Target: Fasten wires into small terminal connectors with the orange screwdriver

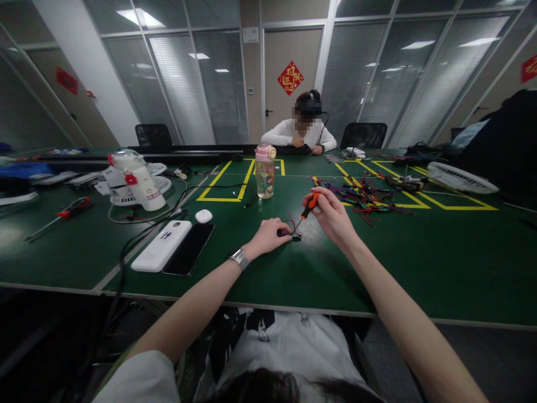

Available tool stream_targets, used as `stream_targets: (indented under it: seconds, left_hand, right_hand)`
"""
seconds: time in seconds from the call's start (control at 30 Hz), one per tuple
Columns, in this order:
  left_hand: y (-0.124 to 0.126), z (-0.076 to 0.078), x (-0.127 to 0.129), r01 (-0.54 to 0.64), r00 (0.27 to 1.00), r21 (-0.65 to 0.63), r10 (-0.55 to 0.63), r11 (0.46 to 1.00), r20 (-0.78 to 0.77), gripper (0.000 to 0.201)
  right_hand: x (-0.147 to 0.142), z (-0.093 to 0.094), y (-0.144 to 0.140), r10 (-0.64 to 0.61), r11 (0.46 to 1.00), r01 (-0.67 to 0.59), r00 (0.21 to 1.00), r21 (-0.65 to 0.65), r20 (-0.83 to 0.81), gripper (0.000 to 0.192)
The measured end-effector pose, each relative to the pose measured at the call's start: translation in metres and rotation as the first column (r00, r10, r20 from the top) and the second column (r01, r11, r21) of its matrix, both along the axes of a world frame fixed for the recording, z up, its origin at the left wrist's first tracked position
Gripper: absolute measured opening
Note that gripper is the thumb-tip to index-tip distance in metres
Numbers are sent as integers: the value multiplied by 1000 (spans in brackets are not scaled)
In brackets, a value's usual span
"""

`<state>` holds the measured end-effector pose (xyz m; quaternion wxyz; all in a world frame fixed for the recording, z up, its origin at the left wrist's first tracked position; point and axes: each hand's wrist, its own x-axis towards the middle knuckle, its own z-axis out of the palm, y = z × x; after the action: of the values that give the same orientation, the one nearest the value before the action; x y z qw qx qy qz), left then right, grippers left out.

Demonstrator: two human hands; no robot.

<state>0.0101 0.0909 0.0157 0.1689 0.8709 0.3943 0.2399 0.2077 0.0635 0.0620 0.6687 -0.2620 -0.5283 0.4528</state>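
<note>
My right hand (pixel 333 211) is closed around the orange and black handle of a screwdriver (pixel 311 205). Its thin shaft slants down to a small wired circuit board (pixel 296 236) on the green table. At this distance I cannot tell exactly where the tip touches. My left hand (pixel 268 238), with a silver-banded watch on the wrist, rests on the table and pinches the board's left side. Thin red and dark wires stand up beside its fingers. Part of the board is hidden by those fingers.
A pink-lidded bottle (pixel 265 172) stands beyond my hands. Left lie a white power bank (pixel 161 246), a black phone (pixel 188 249), a white earbud case (pixel 203 215) and a larger screwdriver (pixel 62 215). A pile of wired boards (pixel 364 195) lies right. A person (pixel 302 126) sits opposite.
</note>
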Motion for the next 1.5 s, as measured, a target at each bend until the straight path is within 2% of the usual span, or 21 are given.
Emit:
stream_targets:
  seconds: [0.2,0.4,0.63,0.8,0.93,1.07,1.27,1.5]
  left_hand:
    - [0,0,0,-8,1000,-3,8,1000,-16,14]
    - [-2,1,0,-7,1000,-6,7,1000,-14,15]
    - [-1,1,0,-2,1000,-10,2,1000,-3,14]
    - [-1,1,1,-18,1000,-1,18,1000,-20,14]
    - [-1,2,1,-13,1000,-4,13,1000,-28,15]
    - [-1,1,1,-6,1000,-7,6,1000,-19,15]
    - [-1,1,0,0,1000,-11,0,1000,-5,14]
    - [-1,1,0,1,1000,-6,-1,1000,-16,15]
  right_hand:
    - [-5,-3,0,13,1000,-13,1000,5,-15,29]
    - [-2,-4,0,-65,998,63,996,30,57,24]
    - [-3,-1,-1,-19,1000,19,999,11,49,33]
    - [-6,-3,-2,-30,999,30,1000,20,1,27]
    - [-3,-3,-1,-66,997,64,997,44,32,24]
    - [-1,-3,0,-51,998,48,996,39,80,27]
    - [-7,-3,-2,5,1000,-5,1000,18,23,28]
    - [-3,-3,-1,-26,999,25,999,26,47,28]
